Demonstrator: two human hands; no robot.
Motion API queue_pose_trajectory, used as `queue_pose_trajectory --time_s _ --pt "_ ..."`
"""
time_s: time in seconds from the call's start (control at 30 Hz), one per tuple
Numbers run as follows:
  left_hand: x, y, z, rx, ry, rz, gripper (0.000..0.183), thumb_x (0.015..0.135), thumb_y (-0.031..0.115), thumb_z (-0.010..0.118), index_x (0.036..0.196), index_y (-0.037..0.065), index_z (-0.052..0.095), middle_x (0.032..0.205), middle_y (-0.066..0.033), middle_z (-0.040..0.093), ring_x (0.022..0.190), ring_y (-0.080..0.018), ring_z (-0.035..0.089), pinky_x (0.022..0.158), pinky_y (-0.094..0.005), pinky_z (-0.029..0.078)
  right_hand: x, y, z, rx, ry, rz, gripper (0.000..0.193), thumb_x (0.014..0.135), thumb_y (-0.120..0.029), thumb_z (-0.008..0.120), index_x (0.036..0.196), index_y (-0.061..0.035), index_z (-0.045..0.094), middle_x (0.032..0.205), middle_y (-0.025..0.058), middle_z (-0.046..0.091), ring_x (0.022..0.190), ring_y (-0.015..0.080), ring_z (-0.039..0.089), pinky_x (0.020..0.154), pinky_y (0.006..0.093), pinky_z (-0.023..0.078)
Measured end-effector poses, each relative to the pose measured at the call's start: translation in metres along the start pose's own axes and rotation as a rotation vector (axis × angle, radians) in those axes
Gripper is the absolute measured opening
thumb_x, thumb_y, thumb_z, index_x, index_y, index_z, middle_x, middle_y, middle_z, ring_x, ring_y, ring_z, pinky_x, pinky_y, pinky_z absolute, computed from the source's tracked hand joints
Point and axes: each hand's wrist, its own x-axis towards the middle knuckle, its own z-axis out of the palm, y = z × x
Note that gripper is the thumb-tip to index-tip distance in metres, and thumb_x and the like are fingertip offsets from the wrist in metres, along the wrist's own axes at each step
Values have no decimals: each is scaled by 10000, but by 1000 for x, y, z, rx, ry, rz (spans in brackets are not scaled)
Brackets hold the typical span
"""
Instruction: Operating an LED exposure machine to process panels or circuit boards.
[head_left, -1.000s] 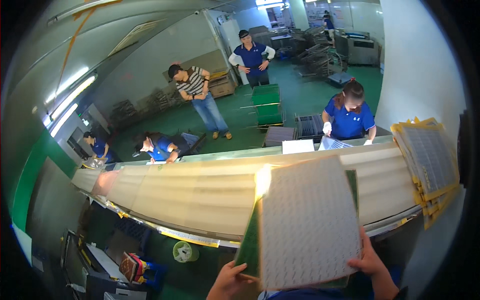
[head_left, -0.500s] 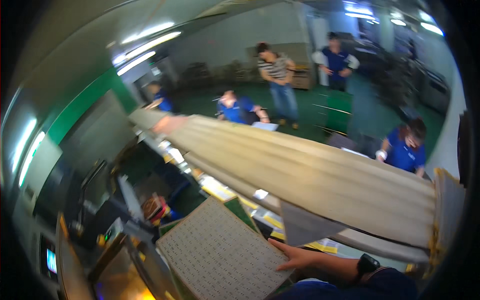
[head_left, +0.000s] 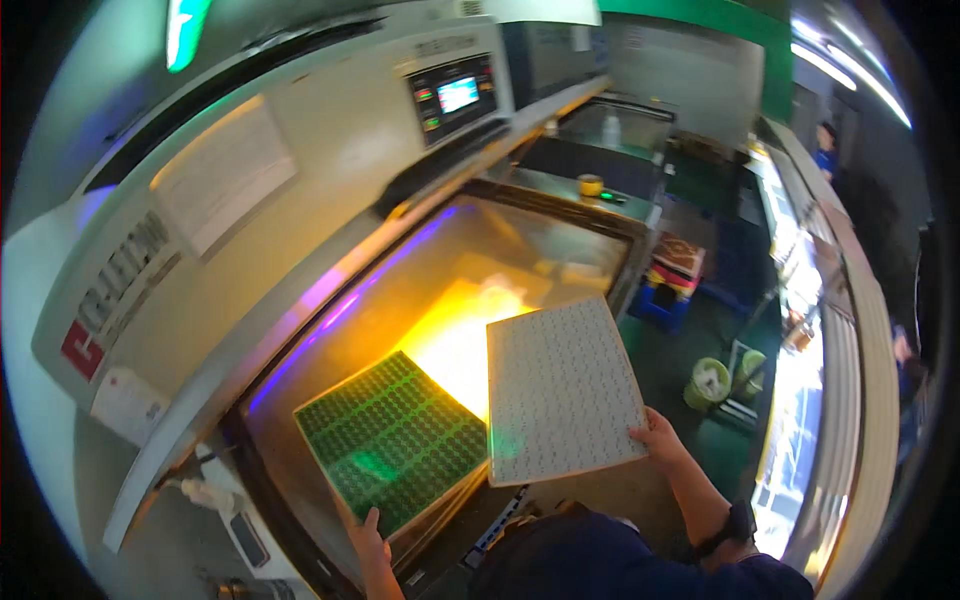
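the left hand (head_left: 372, 548) was closed on the near edge of the green board (head_left: 395, 440), thumb on its face and fingers hidden underneath, while the right hand (head_left: 656, 438) pinched the white board (head_left: 560, 390) by its right side, near the lower corner. both boards were held up in front of the machine's shiny bed (head_left: 545, 235), the white one's left edge overlapping the green one's right corner in view; whether they touched could not be told. good handling here, it seemed, meant gripping at the rims, easing the thumb off the patterned face, leaving enough gap that neither board scraped the other, and keeping corners clear of the bed's dark frame (head_left: 556, 207).
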Motion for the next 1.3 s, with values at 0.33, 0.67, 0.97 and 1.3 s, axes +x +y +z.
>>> queue_pose_trajectory --time_s 0.33,0.67,0.97,1.3 --pt "64 25 -15 859 71 649 842 907 483 659 1539 71 286 1588 -194 250 1462 -362 258 1167 -527 251 299 -6 100 -713 -372 -152 716 836 -320 769 1384 25 465 1347 190 543 1218 300 531 1051 439 400" --pt "108 -21 24 1361 76 434 856 894 760 372 1515 171 383 1605 -201 228 1460 -500 156 1123 -711 39 328 65 184 -1878 -507 -618 776 923 -626 492 1560 -244 262 1634 158 156 1498 378 133 1182 595 107" --pt "98 -5 33 1319 4 426 841 887 726 427 1524 181 362 1601 -206 234 1455 -502 170 1123 -712 28 330 52 202 -1723 -481 -591 707 981 -547 419 1546 -145 281 1624 119 201 1503 361 103 1191 607 7" --pt "85 1 38 1343 48 556 789 917 712 376 1560 266 284 1649 -145 83 1496 -442 47 1150 -681 4 136 -346 312 -964 88 -1778 613 678 -180 763 1256 -95 578 1296 155 579 1221 358 529 1096 468 353"
